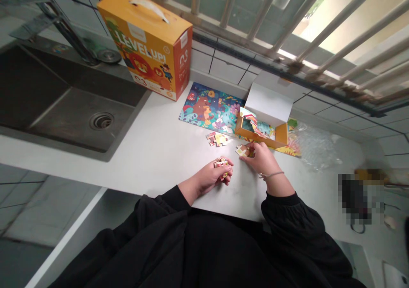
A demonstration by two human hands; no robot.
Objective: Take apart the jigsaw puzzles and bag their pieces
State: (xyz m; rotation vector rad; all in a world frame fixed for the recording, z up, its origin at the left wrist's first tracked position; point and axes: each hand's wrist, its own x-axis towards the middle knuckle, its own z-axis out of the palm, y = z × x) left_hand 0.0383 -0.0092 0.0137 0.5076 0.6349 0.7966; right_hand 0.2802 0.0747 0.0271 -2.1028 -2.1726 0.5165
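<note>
- Left hand clenched around colourful puzzle pieces, partly hidden, near the tabletop front edge.
- Right hand seemingly pinches another piece beside the open small box.

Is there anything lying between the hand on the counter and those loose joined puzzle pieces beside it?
Nothing visible: only bare counter separates the right hand from the loose puzzle pieces.

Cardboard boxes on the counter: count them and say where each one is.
2. The big orange box stands by the sink. The small open box sits on the finished puzzle, beyond the right hand.
</note>
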